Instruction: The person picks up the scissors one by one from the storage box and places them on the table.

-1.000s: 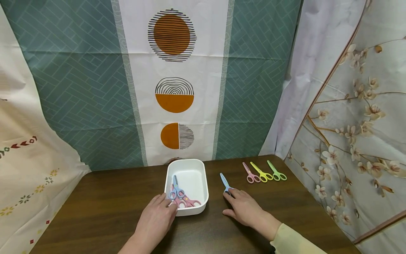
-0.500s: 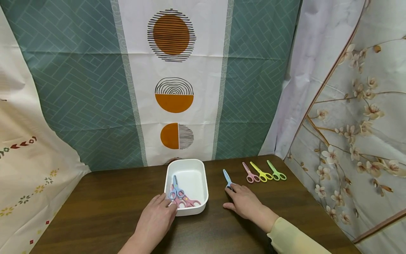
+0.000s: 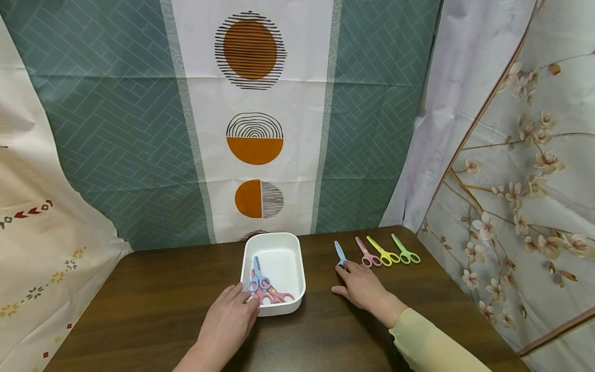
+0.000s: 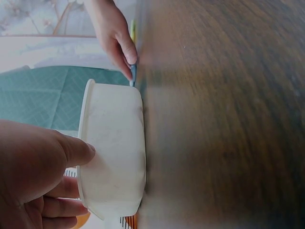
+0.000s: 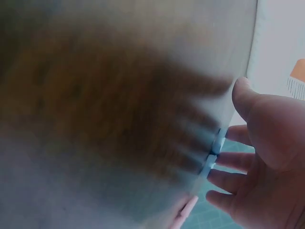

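holding the white plastic tray [image 3: 284, 263] at its seven-o'clock corner with the left hand [image 3: 228, 316], thumb at the rim. resting straightened fingers of the right hand [image 3: 360, 284] on the handles of light-blue scissors [image 3: 340, 251], set between two and three o'clock from the tray, flat on the wood-grain surface [image 3: 139, 310], pointing toward eleven. lined up just beyond at three o'clock: a pink pair [image 3: 363, 248], a yellow pair [image 3: 380, 250], a green pair [image 3: 402, 248]. heaped inside the tray toward seven o'clock: another blue pair [image 3: 257, 267] over pink scissors [image 3: 274, 293].
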Motion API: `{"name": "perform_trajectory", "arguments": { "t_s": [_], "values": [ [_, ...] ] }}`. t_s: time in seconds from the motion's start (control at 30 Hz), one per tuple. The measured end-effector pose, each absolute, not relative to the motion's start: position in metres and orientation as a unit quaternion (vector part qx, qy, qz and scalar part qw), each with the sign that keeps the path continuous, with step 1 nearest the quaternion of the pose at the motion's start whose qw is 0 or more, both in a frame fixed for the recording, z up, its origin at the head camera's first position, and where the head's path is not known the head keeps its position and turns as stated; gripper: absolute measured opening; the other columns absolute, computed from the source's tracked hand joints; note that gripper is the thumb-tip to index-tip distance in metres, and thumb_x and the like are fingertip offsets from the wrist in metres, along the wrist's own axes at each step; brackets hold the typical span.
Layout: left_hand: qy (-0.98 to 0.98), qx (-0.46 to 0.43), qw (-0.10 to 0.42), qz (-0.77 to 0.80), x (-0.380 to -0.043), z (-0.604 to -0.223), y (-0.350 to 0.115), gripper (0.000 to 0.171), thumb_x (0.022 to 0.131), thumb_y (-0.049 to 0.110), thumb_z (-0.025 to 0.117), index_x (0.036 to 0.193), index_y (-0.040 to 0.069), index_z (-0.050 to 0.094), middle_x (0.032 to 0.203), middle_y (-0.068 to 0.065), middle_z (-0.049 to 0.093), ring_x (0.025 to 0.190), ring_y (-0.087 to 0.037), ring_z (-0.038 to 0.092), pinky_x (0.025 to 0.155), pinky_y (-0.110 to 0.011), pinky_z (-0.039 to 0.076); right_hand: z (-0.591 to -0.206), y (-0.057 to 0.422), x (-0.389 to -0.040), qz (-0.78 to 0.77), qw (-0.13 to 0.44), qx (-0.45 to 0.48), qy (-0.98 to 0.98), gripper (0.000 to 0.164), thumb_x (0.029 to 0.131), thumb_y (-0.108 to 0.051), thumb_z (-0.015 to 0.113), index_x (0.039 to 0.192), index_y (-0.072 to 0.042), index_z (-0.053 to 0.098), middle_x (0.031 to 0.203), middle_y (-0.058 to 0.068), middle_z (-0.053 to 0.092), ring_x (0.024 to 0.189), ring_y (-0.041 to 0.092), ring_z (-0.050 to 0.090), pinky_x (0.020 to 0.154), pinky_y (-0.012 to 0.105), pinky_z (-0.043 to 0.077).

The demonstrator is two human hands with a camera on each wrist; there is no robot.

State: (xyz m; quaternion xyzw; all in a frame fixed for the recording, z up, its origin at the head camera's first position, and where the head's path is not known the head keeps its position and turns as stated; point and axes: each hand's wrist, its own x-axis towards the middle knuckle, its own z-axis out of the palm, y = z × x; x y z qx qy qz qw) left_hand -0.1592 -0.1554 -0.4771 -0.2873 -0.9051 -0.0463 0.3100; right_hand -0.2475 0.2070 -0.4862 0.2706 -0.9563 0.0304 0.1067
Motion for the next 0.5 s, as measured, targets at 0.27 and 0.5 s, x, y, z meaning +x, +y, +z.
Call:
{"name": "perform_trajectory", "arguments": {
  "t_s": [0.27,0.5],
  "values": [
    [-0.900,-0.290,0.321,-0.049,-0.159,-0.478,-0.155,0.019,0.086,0.014,0.092,0.086,0.014,0.073,0.094,-0.011,0.079,0.106,-0.040,0.076,0.102,-0.054,0.060,-0.485,0.211,-0.254,0.029,0.100,0.255,-0.961,0.060,0.105,-0.040,0.076,0.144,0.005,0.066,0.146,0.031,0.062,0.140,0.049,0.058,0.114,0.069,0.049],
    [-0.893,-0.290,0.339,-0.056,-0.161,-0.481,-0.154,0.022,0.081,0.011,0.094,0.083,0.013,0.071,0.091,-0.010,0.078,0.104,-0.039,0.076,0.101,-0.054,0.061,-0.489,0.213,-0.260,0.022,0.098,0.244,-0.965,0.062,0.105,-0.042,0.075,0.146,0.003,0.066,0.149,0.030,0.061,0.143,0.047,0.057,0.116,0.069,0.048]
  ]
}}
